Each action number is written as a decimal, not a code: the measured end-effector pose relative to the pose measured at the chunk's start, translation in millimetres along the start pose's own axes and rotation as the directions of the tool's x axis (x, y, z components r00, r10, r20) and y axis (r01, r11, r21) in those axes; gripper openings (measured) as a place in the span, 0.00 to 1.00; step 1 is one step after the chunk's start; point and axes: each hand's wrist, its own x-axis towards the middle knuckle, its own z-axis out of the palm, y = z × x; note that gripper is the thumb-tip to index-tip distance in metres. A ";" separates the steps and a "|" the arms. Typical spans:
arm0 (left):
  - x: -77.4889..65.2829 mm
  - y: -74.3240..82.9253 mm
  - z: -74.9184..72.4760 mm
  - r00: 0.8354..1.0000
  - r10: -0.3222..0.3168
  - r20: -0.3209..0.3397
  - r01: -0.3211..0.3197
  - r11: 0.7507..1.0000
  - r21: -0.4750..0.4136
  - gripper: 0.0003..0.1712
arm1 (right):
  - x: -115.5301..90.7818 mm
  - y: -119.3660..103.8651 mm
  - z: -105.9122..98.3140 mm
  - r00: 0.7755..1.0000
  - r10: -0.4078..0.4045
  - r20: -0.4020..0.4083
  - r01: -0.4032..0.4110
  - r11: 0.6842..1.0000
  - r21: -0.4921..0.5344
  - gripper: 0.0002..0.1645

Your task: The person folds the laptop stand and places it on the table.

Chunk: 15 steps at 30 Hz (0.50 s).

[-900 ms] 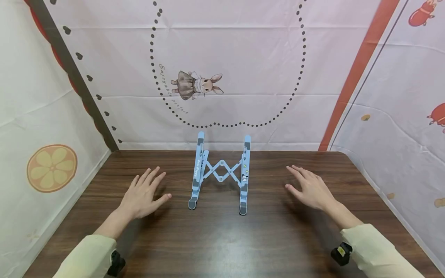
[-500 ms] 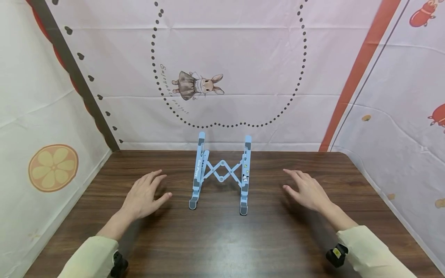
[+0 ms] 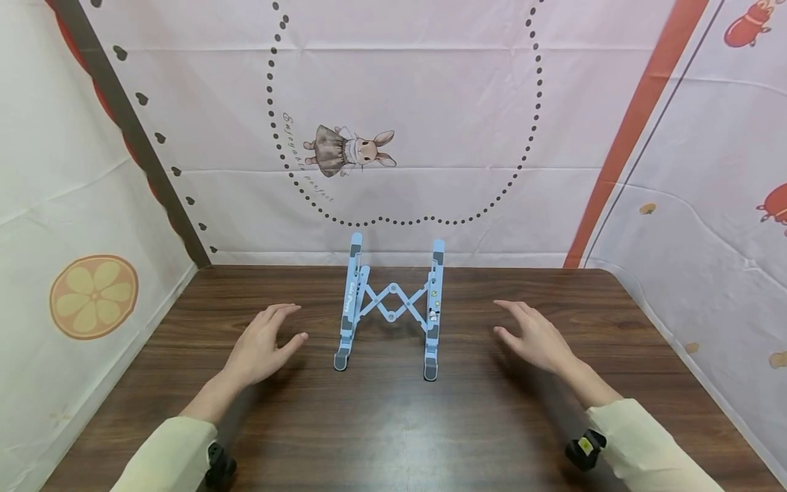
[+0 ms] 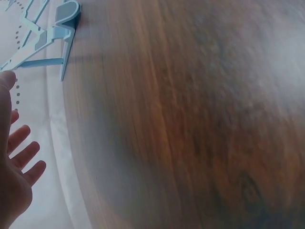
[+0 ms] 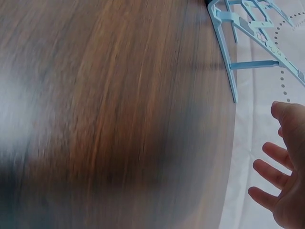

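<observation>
A light blue folding laptop stand [image 3: 348, 301] stands unfolded on the wooden table, its two slanted side arms joined by a crisscross linkage. Grey pads line the arms, and small cartoon prints mark the right one. My left hand [image 3: 259, 347] hovers to the left of the stand, fingers extended and thumb apart, holding nothing. On the other side, my right hand [image 3: 536, 339] is held over the table with its fingers stretched toward the stand, also holding nothing. Both wrist views show the stand beyond the thumb, apart from the left hand [image 4: 16, 167] and the right hand [image 5: 286, 167].
The dark brown table [image 3: 393, 424] runs back to a white printed cloth [image 3: 455, 109] with a rabbit picture. More printed cloth hangs at the left and right sides. Black wrist cameras sit at the light sleeves [image 3: 166, 454].
Both hands have moved inward toward the stand, the right hand leftward and the left hand slightly rightward. The left hand has turned, so its fingers point more toward the stand. The stand has not moved.
</observation>
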 end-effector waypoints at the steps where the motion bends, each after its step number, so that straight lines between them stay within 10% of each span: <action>1: 0.3 0.3 0.8 1.000 -0.004 0.000 0.004 1.000 -0.014 0.31 | 0.8 -0.9 1.1 1.000 -0.002 -0.001 0.002 1.000 0.010 0.29; 15: 2.1 4.0 8.3 0.998 -0.066 -0.015 0.061 0.976 -0.209 0.27 | 8.5 -8.6 14.3 0.998 -0.038 -0.042 0.044 0.988 0.146 0.28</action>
